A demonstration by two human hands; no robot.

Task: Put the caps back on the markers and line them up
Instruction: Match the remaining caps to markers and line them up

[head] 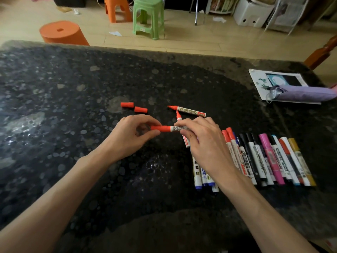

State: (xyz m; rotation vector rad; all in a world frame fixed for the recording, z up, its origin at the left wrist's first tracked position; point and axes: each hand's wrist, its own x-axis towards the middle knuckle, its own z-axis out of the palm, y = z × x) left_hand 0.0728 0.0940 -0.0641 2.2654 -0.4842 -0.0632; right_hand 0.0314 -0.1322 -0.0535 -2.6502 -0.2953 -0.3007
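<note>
A red marker (174, 128) lies level between both hands above the dark table. My left hand (135, 136) pinches its red cap (160, 128), which sits on the marker's end. My right hand (204, 143) grips the white barrel. Two loose red caps (127, 104) (141, 109) lie just beyond my left hand. Two uncapped red markers rest behind my hands: one flat (187, 111), one (179, 117) partly hidden under my right hand. A row of several capped markers (269, 157) lies to the right, partly covered by my right wrist.
The speckled black stone table (73, 106) stretches wide to the left. At its far right a purple folded umbrella (300, 93) lies on a printed paper (259, 79). Orange (63, 32) and green (148, 15) stools stand on the floor beyond.
</note>
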